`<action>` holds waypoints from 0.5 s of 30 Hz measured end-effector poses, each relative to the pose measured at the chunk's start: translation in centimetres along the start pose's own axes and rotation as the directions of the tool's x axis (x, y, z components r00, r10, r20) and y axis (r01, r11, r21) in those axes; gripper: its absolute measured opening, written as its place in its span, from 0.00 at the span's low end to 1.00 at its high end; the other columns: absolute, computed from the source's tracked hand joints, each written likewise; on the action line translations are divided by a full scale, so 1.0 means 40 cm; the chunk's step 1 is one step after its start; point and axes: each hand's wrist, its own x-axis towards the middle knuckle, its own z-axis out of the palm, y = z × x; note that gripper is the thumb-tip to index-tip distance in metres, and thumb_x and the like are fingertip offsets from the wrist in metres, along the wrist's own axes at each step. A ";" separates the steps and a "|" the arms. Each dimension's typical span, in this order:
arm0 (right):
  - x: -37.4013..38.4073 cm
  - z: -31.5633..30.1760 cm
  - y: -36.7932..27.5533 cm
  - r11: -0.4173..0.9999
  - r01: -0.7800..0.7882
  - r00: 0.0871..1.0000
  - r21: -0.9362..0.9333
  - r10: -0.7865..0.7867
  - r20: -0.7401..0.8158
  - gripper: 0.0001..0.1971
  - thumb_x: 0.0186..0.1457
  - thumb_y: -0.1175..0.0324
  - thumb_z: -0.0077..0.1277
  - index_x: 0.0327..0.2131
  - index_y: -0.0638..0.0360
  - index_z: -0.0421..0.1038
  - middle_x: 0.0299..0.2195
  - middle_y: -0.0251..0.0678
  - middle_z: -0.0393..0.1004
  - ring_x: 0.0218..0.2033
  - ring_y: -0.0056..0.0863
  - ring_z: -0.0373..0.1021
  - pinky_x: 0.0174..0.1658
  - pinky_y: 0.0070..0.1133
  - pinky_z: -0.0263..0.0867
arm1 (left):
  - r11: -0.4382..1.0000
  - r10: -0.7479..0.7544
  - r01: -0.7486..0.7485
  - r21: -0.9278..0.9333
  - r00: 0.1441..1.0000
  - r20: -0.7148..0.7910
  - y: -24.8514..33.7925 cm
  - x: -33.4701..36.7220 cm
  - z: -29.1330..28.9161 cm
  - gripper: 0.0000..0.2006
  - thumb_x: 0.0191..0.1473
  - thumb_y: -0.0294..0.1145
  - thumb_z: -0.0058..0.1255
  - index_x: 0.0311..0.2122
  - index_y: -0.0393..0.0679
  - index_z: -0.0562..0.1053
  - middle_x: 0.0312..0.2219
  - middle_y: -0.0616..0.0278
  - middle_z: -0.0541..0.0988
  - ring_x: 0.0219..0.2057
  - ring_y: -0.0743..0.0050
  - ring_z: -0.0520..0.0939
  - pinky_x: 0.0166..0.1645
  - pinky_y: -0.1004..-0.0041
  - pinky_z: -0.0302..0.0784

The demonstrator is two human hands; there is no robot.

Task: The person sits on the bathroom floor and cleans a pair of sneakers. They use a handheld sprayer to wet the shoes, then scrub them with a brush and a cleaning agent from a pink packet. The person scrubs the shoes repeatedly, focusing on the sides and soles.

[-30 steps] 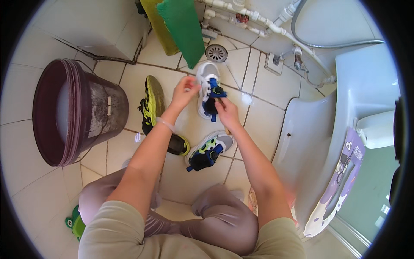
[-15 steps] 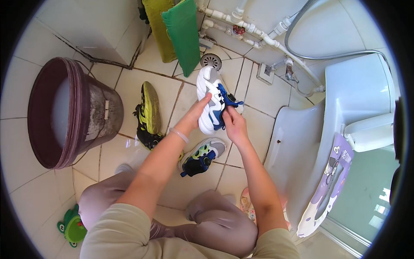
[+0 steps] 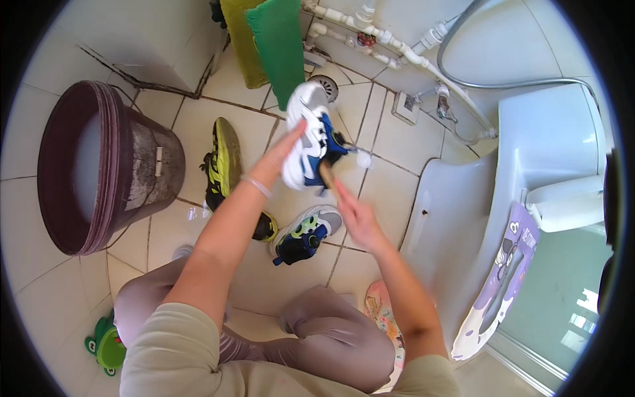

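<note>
A white, grey and blue sneaker is held up over the floor, toe pointing away from me. My left hand grips it along its left side, fingers partly hidden beneath. My right hand, a little blurred, is closed round a tan, wooden-looking handle like a brush's; its far end is hidden at the shoe's opening. A similar sneaker rests on the tiles nearer me. Left of my left forearm lies a yellow-and-black shoe on its side, and part of another yellow-and-black shoe shows beside the forearm.
A dark maroon bucket with cloudy liquid stands at the left. A floor drain and green mop-like pads lie beyond the sneaker. White pipes run along the wall. The white squat toilet is at the right.
The held sneaker has shifted slightly left and toward the far side. My right hand has left the sneaker's opening, drawn nearer me, and now shows a wooden-looking handle in it.
</note>
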 end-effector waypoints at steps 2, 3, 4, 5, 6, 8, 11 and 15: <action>-0.006 0.017 -0.020 0.997 0.067 0.998 -0.038 -0.067 0.000 0.20 0.57 0.69 0.39 0.53 0.60 0.58 0.38 0.47 0.72 0.38 0.33 0.71 0.42 0.22 0.63 | 0.995 -0.072 0.076 0.067 0.996 -0.061 0.034 -0.029 -0.013 0.25 0.53 0.54 0.42 0.48 0.45 0.67 0.39 0.61 0.76 0.39 0.69 0.77 0.44 0.69 0.73; 0.028 0.011 -0.033 0.999 -0.027 1.000 -0.035 0.026 -0.007 0.20 0.57 0.69 0.39 0.54 0.60 0.57 0.42 0.45 0.70 0.41 0.31 0.69 0.44 0.21 0.62 | 0.997 -0.054 0.058 0.040 0.993 -0.108 0.006 -0.019 0.002 0.25 0.53 0.54 0.42 0.48 0.45 0.67 0.39 0.61 0.76 0.39 0.70 0.77 0.44 0.70 0.73; 0.083 0.002 -0.049 0.985 -0.152 0.988 -0.077 0.153 0.009 0.20 0.58 0.68 0.39 0.54 0.61 0.57 0.44 0.45 0.69 0.44 0.30 0.67 0.46 0.20 0.60 | 0.999 -0.036 0.039 0.014 0.987 -0.156 -0.030 -0.013 0.019 0.25 0.53 0.55 0.41 0.49 0.45 0.67 0.39 0.61 0.76 0.39 0.70 0.77 0.44 0.70 0.73; 0.126 -0.006 -0.059 0.951 -0.284 0.957 -0.124 0.289 0.022 0.20 0.58 0.68 0.38 0.54 0.61 0.57 0.46 0.45 0.68 0.47 0.29 0.66 0.48 0.19 0.59 | 0.993 -0.033 0.018 -0.116 0.991 -0.127 -0.094 -0.015 0.045 0.25 0.53 0.55 0.41 0.48 0.46 0.67 0.40 0.61 0.76 0.39 0.70 0.77 0.45 0.71 0.72; 0.127 0.000 -0.050 0.972 -0.206 0.979 -0.113 0.205 -0.019 0.20 0.58 0.68 0.38 0.54 0.60 0.57 0.45 0.44 0.69 0.45 0.27 0.67 0.47 0.19 0.60 | 0.991 0.026 -0.050 -0.124 0.982 -0.185 -0.106 -0.010 0.045 0.26 0.53 0.55 0.41 0.49 0.46 0.67 0.41 0.61 0.75 0.39 0.70 0.76 0.45 0.72 0.72; 0.115 0.021 -0.011 0.994 -0.052 0.995 -0.094 0.044 -0.085 0.21 0.58 0.67 0.38 0.55 0.58 0.57 0.41 0.42 0.72 0.41 0.25 0.68 0.44 0.20 0.61 | 0.991 -0.129 0.127 -0.036 0.989 -0.070 -0.060 -0.001 -0.009 0.25 0.54 0.55 0.40 0.48 0.46 0.67 0.39 0.61 0.76 0.38 0.70 0.77 0.44 0.71 0.73; 0.005 0.026 -0.025 0.999 -0.048 0.997 -0.005 0.049 0.060 0.21 0.56 0.67 0.41 0.54 0.56 0.58 0.39 0.46 0.73 0.39 0.31 0.71 0.42 0.24 0.64 | 0.995 -0.092 0.093 0.017 0.992 -0.087 0.038 -0.032 -0.038 0.23 0.53 0.54 0.41 0.44 0.47 0.69 0.35 0.63 0.77 0.33 0.72 0.79 0.38 0.72 0.76; 0.113 0.003 -0.029 0.983 -0.135 0.991 -0.128 0.132 -0.031 0.22 0.56 0.68 0.41 0.55 0.54 0.57 0.39 0.44 0.73 0.37 0.31 0.71 0.42 0.24 0.64 | 0.999 -0.009 0.004 -0.035 0.989 -0.145 -0.099 0.000 0.007 0.25 0.54 0.55 0.40 0.49 0.48 0.66 0.41 0.63 0.75 0.38 0.72 0.77 0.44 0.72 0.73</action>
